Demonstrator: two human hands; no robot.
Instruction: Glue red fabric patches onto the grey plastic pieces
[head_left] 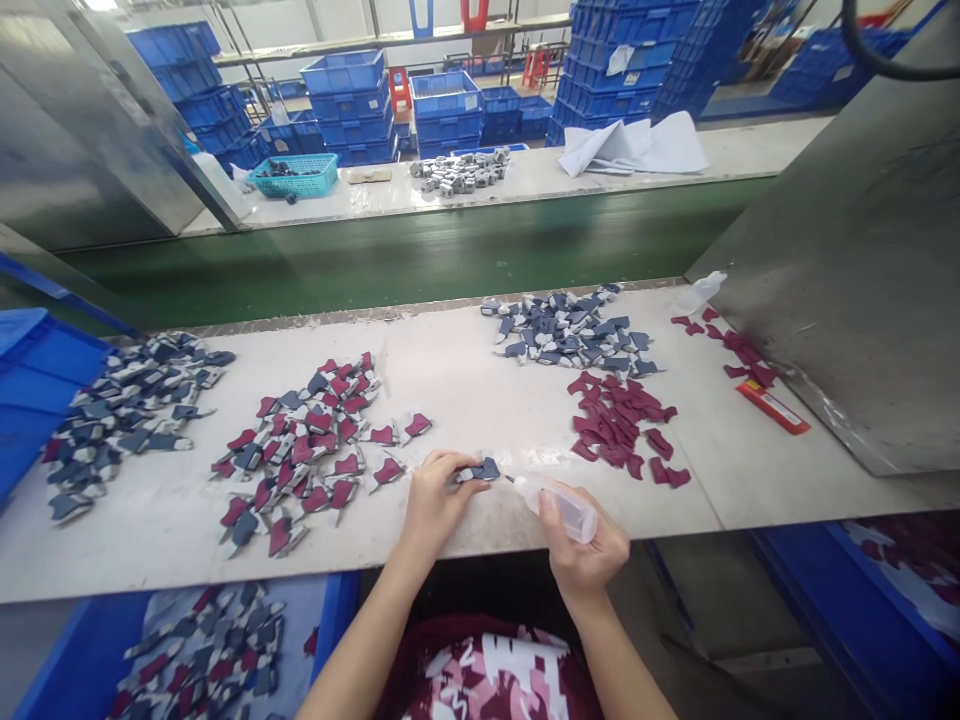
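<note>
Between the thumb and fingers of my left hand (pixel 439 500) is a small dark blue and grey plastic part (pixel 484 469), held just above the white worktop (pixel 465 390). My right hand (pixel 589 550) is wrapped round a translucent squeeze bottle (pixel 574 515). Its thin nozzle points left, close to the blue part; I cannot tell whether they touch. To the right lies a pile of loose maroon pieces (pixel 619 415). Behind it is a heap of blue and grey parts (pixel 570 330). Left of my hands, parts with maroon and blue faces (pixel 315 430) are spread out.
More blue and grey parts (pixel 127 400) lie far left beside a blue bin (pixel 45 380). A white bottle (pixel 701 290) and a red packet (pixel 772 407) lie at right by a metal panel (pixel 862 270). A green conveyor belt (pixel 420 260) runs behind the worktop. Below left is a filled blue crate (pixel 337 610).
</note>
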